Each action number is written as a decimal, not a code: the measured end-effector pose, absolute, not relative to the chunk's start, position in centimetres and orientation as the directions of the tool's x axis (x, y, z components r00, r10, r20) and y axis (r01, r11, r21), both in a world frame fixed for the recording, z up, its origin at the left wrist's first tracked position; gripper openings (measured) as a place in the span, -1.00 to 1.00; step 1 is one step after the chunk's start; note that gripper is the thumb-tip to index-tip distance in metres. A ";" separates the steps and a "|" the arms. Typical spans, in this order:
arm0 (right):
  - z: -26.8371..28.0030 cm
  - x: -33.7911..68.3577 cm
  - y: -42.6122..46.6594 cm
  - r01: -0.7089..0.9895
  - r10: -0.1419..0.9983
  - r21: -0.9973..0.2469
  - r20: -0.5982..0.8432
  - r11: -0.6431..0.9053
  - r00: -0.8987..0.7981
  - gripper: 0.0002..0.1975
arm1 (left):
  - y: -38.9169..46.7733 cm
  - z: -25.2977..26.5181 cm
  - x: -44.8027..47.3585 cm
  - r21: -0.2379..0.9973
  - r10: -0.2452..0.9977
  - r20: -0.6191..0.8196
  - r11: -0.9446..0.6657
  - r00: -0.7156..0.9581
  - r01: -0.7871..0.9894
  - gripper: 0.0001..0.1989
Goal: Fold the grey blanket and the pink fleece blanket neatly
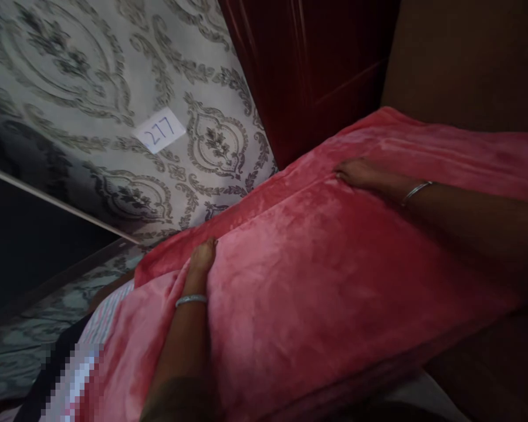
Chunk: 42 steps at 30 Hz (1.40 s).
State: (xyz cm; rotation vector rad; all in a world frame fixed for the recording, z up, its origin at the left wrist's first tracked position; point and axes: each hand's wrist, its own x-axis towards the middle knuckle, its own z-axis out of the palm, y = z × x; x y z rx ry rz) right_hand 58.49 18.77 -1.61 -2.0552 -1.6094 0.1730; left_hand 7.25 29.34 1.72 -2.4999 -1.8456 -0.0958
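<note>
A plush pink-red blanket [317, 305] lies spread in layers across the middle and right of the view. My left hand [203, 255], with a bangle at its wrist, grips the upper layer's edge near the blanket's left end. Farther right along that same edge, my right hand [357, 173] pinches the cloth, its fingertips partly sunk in the pile. A silvery bangle circles this wrist too. Between the two hands the edge runs fairly straight, and a strip of the lower layer shows beyond it.
Behind the blanket stands a wall with grey damask wallpaper [220, 140], bearing a paper label [161, 130] marked 277. A glossy dark red panel [312, 70] rises beside it. At left is a dark panel [30, 240] with a pale edge. Striped cloth [108, 316] shows below the blanket's left end.
</note>
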 end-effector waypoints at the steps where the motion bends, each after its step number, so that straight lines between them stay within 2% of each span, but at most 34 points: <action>1: -1.3 58.7 17.8 0.859 0.930 -0.481 0.206 -0.176 0.305 -0.85 | 29.3 1.8 7.4 0.001 0.952 0.049 -0.302 0.301 0.953 -0.72; 3: -0.6 58.9 15.6 0.843 0.920 -0.500 0.198 -0.201 0.337 -0.76 | 29.1 2.5 7.8 -0.028 0.949 0.001 -0.316 0.316 0.948 -0.71; 6: 0.1 58.6 11.7 0.826 0.912 -0.516 0.186 -0.226 0.366 -0.62 | 27.8 4.1 9.1 -0.094 0.941 0.040 -0.333 0.337 0.938 -0.70; 10: 0.0 58.2 6.5 0.816 0.900 -0.509 0.163 -0.275 0.405 -0.50 | 22.0 5.2 12.1 -0.161 0.825 0.121 -0.533 0.553 0.831 -0.53; 12: -0.5 58.1 4.3 0.807 0.889 -0.498 0.140 -0.318 0.436 -0.45 | 17.2 4.5 13.3 -0.140 0.740 0.061 -0.658 0.670 0.740 -0.43; 14: -1.3 58.1 2.3 0.794 0.877 -0.487 0.108 -0.363 0.467 -0.41 | 11.9 3.0 13.8 -0.051 0.554 -0.055 -0.832 0.830 0.552 -0.35; 16: -2.0 58.1 0.8 0.787 0.869 -0.474 0.083 -0.396 0.487 -0.40 | 7.3 1.3 13.5 0.046 0.394 -0.112 -0.915 0.912 0.401 -0.36; 17: -2.2 58.1 0.3 0.788 0.869 -0.467 0.079 -0.401 0.489 -0.40 | 5.7 0.6 13.2 0.072 0.375 -0.091 -0.922 0.923 0.381 -0.38; 21: -2.2 57.7 -0.4 0.816 0.882 -0.418 0.069 -0.398 0.466 -0.41 | 3.2 -0.6 11.9 0.117 0.384 -0.025 -0.916 0.923 0.384 -0.42; 25: -1.8 56.7 -0.9 0.831 0.879 -0.362 0.063 -0.422 0.473 -0.41 | 2.9 -0.3 11.6 0.126 0.378 -0.031 -0.917 0.925 0.379 -0.39; 32: -4.3 54.8 -3.2 0.889 0.895 -0.267 0.152 -0.372 0.420 -0.40 | 2.2 -1.5 11.0 0.075 0.371 0.019 -0.927 0.928 0.369 -0.42; 37: -4.4 55.4 -2.9 0.898 0.895 -0.228 0.163 -0.376 0.416 -0.42 | 2.7 -1.9 10.7 0.043 0.348 0.085 -0.937 0.934 0.346 -0.39; 42: -3.7 57.9 -4.5 0.832 0.811 -0.244 0.207 -0.499 0.547 -0.45 | 3.1 -2.6 10.5 0.007 0.338 0.117 -0.941 0.934 0.339 -0.38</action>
